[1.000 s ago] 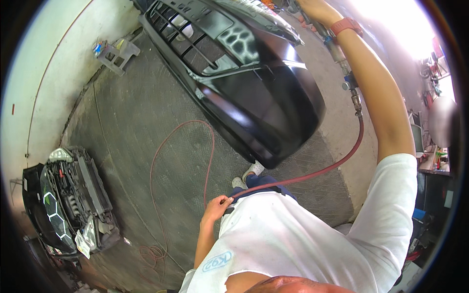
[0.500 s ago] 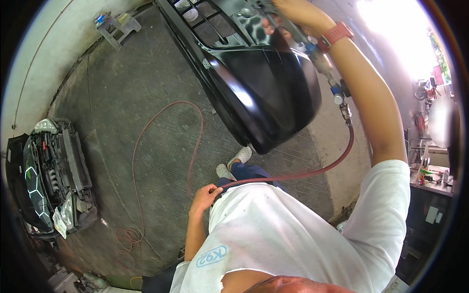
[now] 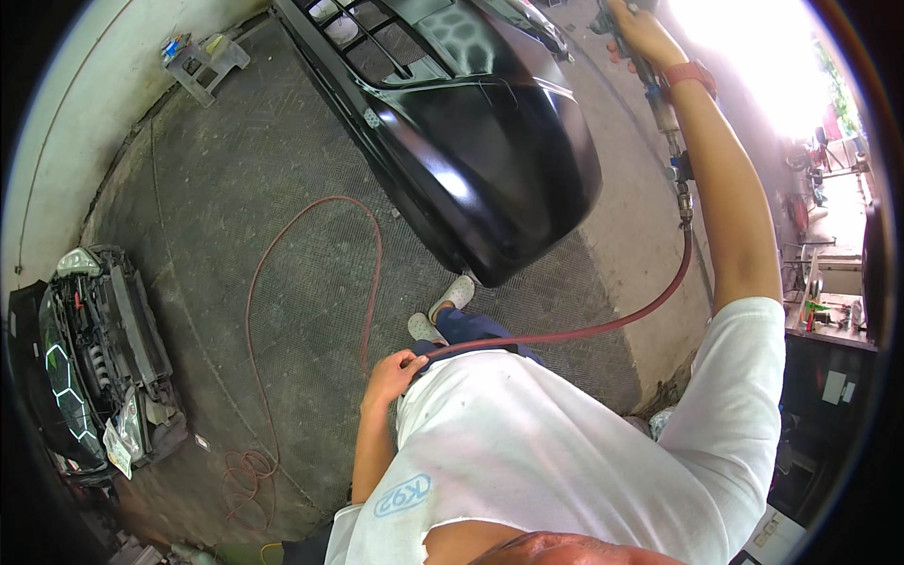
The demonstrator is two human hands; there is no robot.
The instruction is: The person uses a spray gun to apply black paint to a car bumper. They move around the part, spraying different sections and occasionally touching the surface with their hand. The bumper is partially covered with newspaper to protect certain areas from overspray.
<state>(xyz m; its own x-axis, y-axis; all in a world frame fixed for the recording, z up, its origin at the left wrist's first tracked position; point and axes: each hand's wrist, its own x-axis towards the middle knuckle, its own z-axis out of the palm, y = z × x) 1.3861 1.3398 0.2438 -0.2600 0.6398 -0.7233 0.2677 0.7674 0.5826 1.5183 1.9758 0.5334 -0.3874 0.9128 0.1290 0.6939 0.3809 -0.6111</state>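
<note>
A spray gun is gripped in my right hand, with my arm stretched up to the top right. Its front end is cut off or blurred at the frame's edge. From the gun's lower fitting a red air hose curves down and across my waist. At my left hip, my left hand pinches that hose between thumb and fingers. A glossy black car bumper stands in front of me, its grille opening toward the far end. The gun is to the right of the bumper, apart from it.
Slack hose loops over the dark textured floor and ends in a tangle at lower left. A car's exposed front end stands at the left. By the far wall is a grey stool with items on it. A cluttered workbench sits at right.
My right hand has swung the spray gun rightward, from over the bumper to beside it. The bumper appears slightly farther up and left in view. My left hand keeps its hold on the hose.
</note>
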